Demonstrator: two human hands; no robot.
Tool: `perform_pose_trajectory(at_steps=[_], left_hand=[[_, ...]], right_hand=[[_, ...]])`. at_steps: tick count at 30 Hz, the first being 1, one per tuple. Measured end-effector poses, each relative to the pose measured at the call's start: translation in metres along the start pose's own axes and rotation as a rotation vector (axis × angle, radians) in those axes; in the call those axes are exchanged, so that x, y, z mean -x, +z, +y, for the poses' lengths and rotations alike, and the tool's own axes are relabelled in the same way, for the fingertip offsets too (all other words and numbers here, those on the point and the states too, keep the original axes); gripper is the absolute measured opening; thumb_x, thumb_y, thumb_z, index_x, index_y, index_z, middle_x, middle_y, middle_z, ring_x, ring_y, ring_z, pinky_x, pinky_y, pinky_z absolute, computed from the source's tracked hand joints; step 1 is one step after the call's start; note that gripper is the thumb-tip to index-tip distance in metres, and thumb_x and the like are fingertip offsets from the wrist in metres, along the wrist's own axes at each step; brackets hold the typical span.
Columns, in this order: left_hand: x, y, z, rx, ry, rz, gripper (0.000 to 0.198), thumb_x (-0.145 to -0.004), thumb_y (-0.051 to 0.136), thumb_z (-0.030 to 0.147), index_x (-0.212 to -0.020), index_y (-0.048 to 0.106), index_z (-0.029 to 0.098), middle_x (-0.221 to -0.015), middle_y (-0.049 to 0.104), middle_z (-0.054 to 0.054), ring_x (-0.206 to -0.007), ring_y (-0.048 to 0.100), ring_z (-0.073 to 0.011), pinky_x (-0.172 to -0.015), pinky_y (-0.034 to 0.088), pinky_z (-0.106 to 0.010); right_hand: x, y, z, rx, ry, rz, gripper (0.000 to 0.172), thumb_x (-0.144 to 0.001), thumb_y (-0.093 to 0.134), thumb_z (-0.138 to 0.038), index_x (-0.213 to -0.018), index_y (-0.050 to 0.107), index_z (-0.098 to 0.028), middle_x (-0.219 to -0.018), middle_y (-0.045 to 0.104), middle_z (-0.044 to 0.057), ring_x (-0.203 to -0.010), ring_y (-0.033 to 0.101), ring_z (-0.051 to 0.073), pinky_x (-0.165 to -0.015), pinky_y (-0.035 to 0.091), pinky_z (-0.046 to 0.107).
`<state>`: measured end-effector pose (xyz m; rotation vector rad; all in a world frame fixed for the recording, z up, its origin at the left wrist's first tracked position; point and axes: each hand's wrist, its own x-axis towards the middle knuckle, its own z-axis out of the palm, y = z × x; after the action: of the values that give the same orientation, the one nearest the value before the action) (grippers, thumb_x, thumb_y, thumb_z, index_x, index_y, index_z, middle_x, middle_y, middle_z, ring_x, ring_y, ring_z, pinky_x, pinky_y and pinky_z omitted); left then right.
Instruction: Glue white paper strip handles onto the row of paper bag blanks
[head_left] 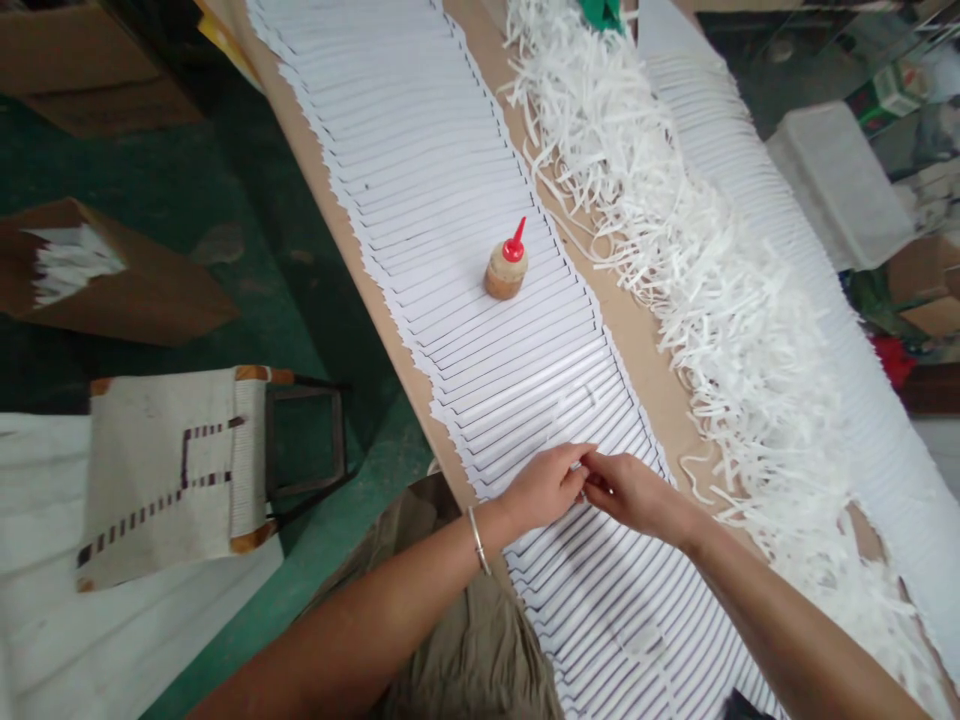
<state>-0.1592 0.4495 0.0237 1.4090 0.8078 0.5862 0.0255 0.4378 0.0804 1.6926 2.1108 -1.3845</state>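
left hand point(544, 487) + right hand point(636, 493) touching | 1 glue bottle point(506, 265) | 1 strip pile point(675, 250)

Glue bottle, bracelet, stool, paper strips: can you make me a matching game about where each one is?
1 glue bottle
2 bracelet
3 stool
4 paper strips

A on the green floor
B heaped on the table
C around the wrist of the left hand
D standing on the white sheets

Pairs: 1-D, 2-C, 3-A, 4-B
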Motion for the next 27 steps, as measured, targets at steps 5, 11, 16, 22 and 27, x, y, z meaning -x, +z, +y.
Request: perform_pose_trajectory(at_steps=[5,11,16,22,27], left_hand=[[0.029,-0.037,-0.028,0.057,-0.298,0.081,0.027,-0.089,0.055,0.035,-0.079,0.071,0.016,-0.057,0.061,0.000,-0.055,0.057,-0.0144,-0.057,0.045,-0.025],[0.068,-0.095,-0.060,0.040,-0.468,0.386,0.031,-0.085,0.059,0.043,-0.085,0.073,0.016,-0.051,0.058,0.002,-0.051,0.054,-0.0141,-0.055,0.040,-0.024],[0.065,-0.111,-0.064,0.008,-0.469,0.530,0.027,-0.084,0.061,0.042,-0.075,0.069,0.018,-0.050,0.058,0.002,-0.051,0.054,-0.0138,-0.058,0.042,-0.025],[0.042,-0.112,-0.065,-0.010,-0.493,0.669,0.018,-0.082,0.062,0.032,-0.070,0.059,0.020,-0.048,0.054,0.005,-0.046,0.052,-0.0126,-0.053,0.039,-0.024],[0.031,-0.112,-0.067,-0.066,-0.524,0.683,0.016,-0.085,0.056,0.028,-0.071,0.059,0.020,-0.052,0.056,0.004,-0.051,0.056,-0.0139,-0.055,0.041,-0.025]], right_hand=[[0.001,-0.034,0.019,-0.097,0.066,0.149,0.018,-0.090,0.052,-0.033,-0.078,0.056,-0.021,-0.064,0.056,-0.002,-0.058,0.048,0.012,-0.055,0.034,0.025],[-0.049,-0.073,0.079,-0.209,0.127,0.324,0.026,-0.079,0.061,-0.045,-0.075,0.059,-0.019,-0.062,0.053,-0.002,-0.057,0.044,0.011,-0.054,0.034,0.026],[-0.093,-0.091,0.105,-0.197,0.173,0.390,0.026,-0.075,0.063,-0.044,-0.077,0.063,-0.018,-0.062,0.055,-0.002,-0.059,0.045,0.011,-0.054,0.033,0.025],[-0.129,-0.104,0.122,-0.290,0.180,0.443,0.022,-0.073,0.069,-0.040,-0.075,0.062,-0.019,-0.057,0.054,-0.003,-0.053,0.044,0.010,-0.050,0.033,0.024],[-0.153,-0.104,0.126,-0.467,0.170,0.540,0.026,-0.072,0.072,-0.041,-0.069,0.058,-0.020,-0.055,0.053,-0.002,-0.051,0.045,0.010,-0.050,0.037,0.024]])
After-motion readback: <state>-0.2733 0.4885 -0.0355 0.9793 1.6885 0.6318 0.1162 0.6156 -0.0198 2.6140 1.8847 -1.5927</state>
